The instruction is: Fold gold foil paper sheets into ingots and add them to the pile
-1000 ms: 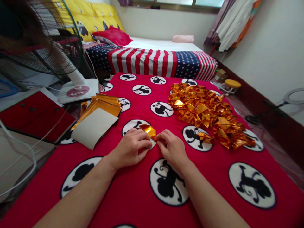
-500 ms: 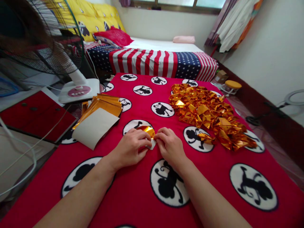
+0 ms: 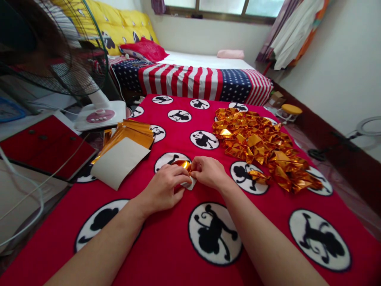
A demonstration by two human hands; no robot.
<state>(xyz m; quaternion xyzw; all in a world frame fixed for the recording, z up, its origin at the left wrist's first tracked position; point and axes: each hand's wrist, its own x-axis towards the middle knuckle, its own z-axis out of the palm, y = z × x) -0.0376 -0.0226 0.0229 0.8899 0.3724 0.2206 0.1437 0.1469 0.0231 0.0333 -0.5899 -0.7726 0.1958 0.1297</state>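
Note:
A small piece of gold foil paper (image 3: 185, 164) with a pale underside lies between my hands on the red cloth (image 3: 166, 246). My left hand (image 3: 168, 184) holds its left side with curled fingers. Thumb and forefinger of my right hand (image 3: 208, 171) pinch its right edge. To the left sits a fanned stack of gold sheets (image 3: 135, 130), with a pale sheet (image 3: 119, 162) on top. On the right is a heap of folded gold pieces (image 3: 256, 141), and one gold piece (image 3: 259, 176) lies at its near edge.
At the left stands a fan (image 3: 99, 115) on a white base, beside a dark red panel (image 3: 44, 145) and loose cables. Beyond the cloth is a bed (image 3: 184, 79) with a striped cover. A yellow stool (image 3: 291, 109) stands at the right.
My right hand has shifted slightly left and up along the foil piece, its wrist turned more sideways. My left hand keeps its hold. The view has tilted slightly.

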